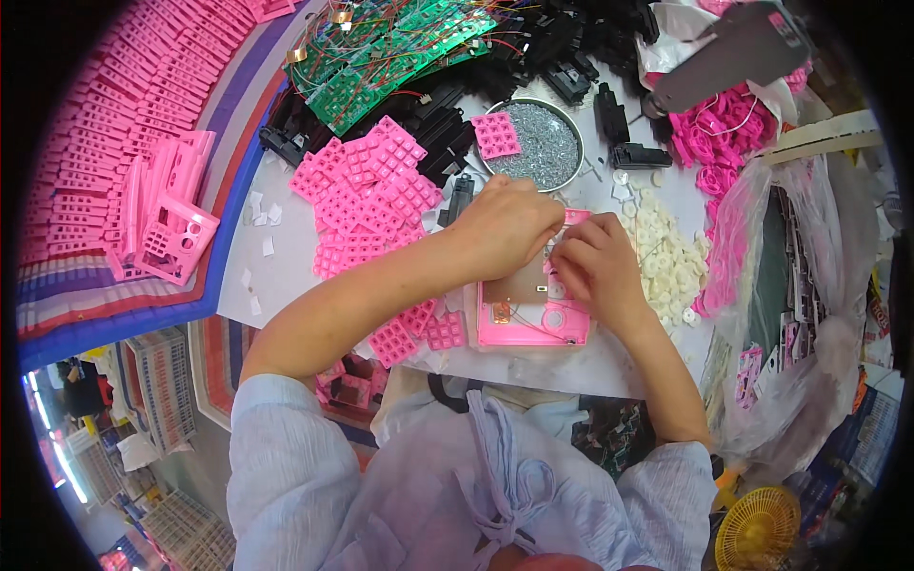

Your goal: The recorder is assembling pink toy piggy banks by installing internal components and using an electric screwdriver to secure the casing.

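A pink plastic casing (531,335) lies on the white table in front of me, with a brown board (512,288) and a thin wire inside it. My left hand (512,226) is over the casing's far part, its fingers curled together and pointing down. Whatever it pinches is hidden beneath the fingers. From the right, my right hand (598,266) reaches over the same casing with bent fingers closed at its right side; what they hold, if anything, cannot be made out. Just left of the casing is a heap of pink rubber keypads (357,205).
Beyond my hands stands a round tin of small screws (547,143), one keypad on its rim. White plastic discs (666,252) lie at right, near pink parts (728,128). Green circuit boards (381,67) and black parts (447,133) fill the back; pink casings (124,124) are stacked left.
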`<state>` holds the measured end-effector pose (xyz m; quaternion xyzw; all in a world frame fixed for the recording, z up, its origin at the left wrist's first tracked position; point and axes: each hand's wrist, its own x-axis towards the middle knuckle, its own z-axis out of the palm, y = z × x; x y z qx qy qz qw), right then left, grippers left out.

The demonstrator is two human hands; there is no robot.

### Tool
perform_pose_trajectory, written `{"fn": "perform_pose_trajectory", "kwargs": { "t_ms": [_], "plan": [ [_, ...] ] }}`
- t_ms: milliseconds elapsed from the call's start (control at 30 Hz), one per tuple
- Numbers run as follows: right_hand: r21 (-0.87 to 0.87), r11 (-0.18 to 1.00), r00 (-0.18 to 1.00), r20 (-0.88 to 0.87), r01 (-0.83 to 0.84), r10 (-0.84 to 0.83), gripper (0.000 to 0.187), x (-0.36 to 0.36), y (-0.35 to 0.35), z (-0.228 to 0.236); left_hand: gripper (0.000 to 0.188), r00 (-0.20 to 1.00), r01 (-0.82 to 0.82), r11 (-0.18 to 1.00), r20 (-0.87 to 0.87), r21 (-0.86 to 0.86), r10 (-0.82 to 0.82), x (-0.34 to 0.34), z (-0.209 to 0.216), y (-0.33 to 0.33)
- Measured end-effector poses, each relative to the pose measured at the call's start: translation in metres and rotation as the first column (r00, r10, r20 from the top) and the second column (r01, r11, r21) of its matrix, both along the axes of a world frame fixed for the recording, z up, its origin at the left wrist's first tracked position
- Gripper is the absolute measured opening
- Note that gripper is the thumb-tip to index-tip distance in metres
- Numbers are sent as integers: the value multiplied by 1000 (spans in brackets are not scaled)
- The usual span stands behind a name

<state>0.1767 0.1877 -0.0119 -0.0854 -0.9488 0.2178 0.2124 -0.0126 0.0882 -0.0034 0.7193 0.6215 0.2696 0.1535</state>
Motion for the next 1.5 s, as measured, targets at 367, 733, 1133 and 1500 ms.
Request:
{"fn": "perform_pose_trajectory", "kwargs": {
  "t_ms": [367, 733, 1133, 1500],
  "plan": [
    [-69, 986, 988, 38, 155, -153, 14, -3, -21, 3, 10, 999, 15, 998, 51, -60, -12, -3, 1, 1],
    [-2, 972, 959, 164, -233, 230, 22, 2, 14, 24, 11, 998, 22, 998, 60, -55, -19, -4, 0, 1],
    [25, 998, 998, 22, -52, 51, 29, 16, -5, 9, 8, 950, 103, 993, -290, -57, -115, 9, 2, 8],
    [-43, 997, 998, -17, -62, 62, 23, 16, 2, 9, 11, 841, 134, 973, -498, -188, -212, 24, 20, 13]
  ]
}}
